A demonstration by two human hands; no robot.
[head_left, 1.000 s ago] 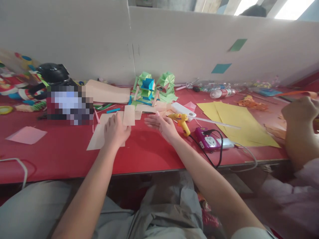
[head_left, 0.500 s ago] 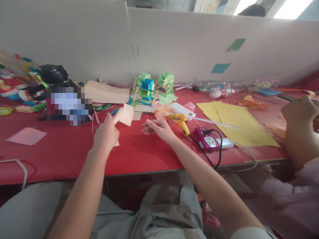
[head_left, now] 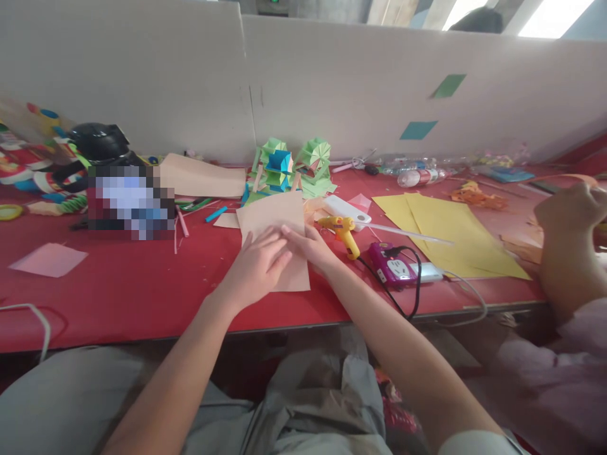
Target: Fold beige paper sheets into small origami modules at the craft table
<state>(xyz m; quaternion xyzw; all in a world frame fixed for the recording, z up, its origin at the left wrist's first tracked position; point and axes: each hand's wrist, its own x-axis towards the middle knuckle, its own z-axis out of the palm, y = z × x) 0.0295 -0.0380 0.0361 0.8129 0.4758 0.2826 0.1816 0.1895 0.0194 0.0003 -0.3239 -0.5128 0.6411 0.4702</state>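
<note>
A sheet of tan paper (head_left: 272,210) lies on the red table in front of me. My left hand (head_left: 258,262) rests flat across its middle, fingers stretched out. Beside it, my right hand (head_left: 310,245) lies on the sheet's right side with fingers extended, its tips meeting the left fingers. Just behind the paper stand folded green and blue paper models (head_left: 279,167). To the right of my right hand is a yellow glue gun (head_left: 345,234), close to a white box-like device (head_left: 348,210).
A purple power strip (head_left: 396,265) with cables sits right of the glue gun, near yellow paper sheets (head_left: 446,234). Plastic bottles (head_left: 422,177) lie along the back. Another person's hand (head_left: 571,215) is at the far right. Pink paper (head_left: 48,259) lies left.
The tan paper, earlier seen as a smaller piece in my left hand, now lies spread on the table. My left hand has moved right onto it, and my right hand has come onto it too.
</note>
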